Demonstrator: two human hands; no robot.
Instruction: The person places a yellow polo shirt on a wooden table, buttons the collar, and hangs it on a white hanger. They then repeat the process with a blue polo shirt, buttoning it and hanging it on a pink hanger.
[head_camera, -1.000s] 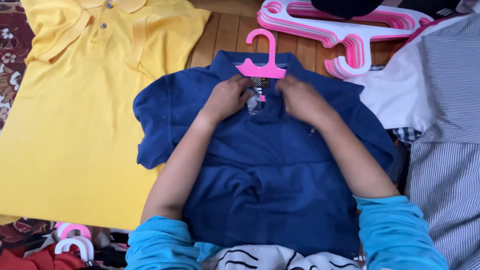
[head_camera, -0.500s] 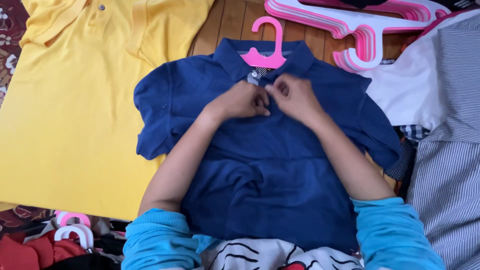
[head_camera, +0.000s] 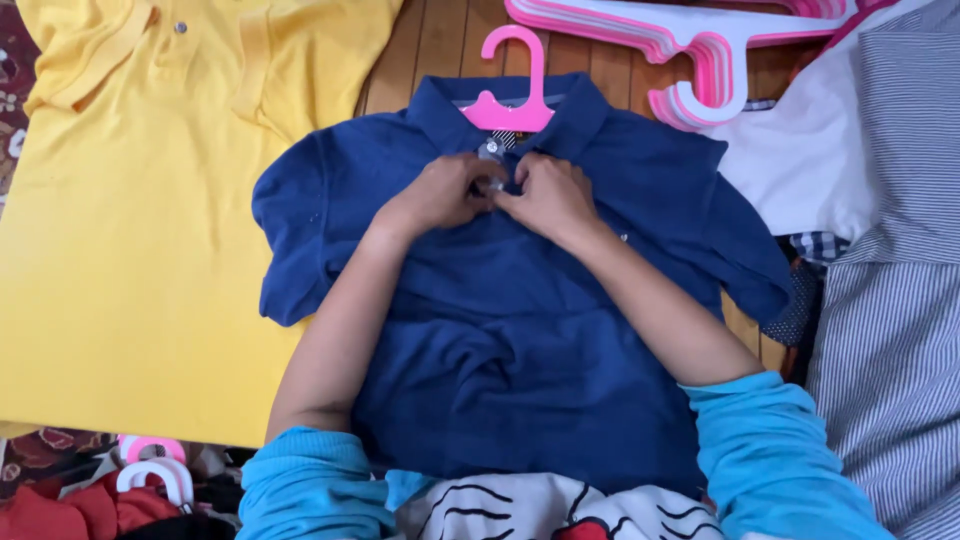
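- Navy polo shirt (head_camera: 520, 350) lies flat, front up, on the wooden floor (head_camera: 440, 45), collar pointing away from the person, hem near their lap.
- Pink hanger (head_camera: 512, 95) sits inside the collar; its hook sticks out past the neckline onto the boards.
- Left hand (head_camera: 440, 195) and right hand (head_camera: 545, 198) meet at the placket just below the collar, knuckles almost touching.
- Both hands are curled, fingertips pinching the placket fabric around a small grey bit, probably a button; which finger holds what, can't tell.
- Yellow polo shirt (head_camera: 130, 230) spread flat to the left, its edge just beside the navy sleeve.
- Stack of pink hangers (head_camera: 700, 40) at top right; white garment (head_camera: 800, 170) and grey striped shirt (head_camera: 890, 330) piled on the right, touching the navy sleeve.
- More hangers and red cloth (head_camera: 60, 505) at bottom left.
- Risk: the button slips out of the pinch, since both hands crowd one tiny spot and hide it from view.
- Risk: pulling the placket sideways could drag the collar off the hanger shoulder, as the hanger seems only loosely seated.
- Risk: the fabric bunches at the chest under the forearms, so creases may set into the front.
- Risk: the right sleeve overlaps the pile at right and could snag there if the shirt is lifted.
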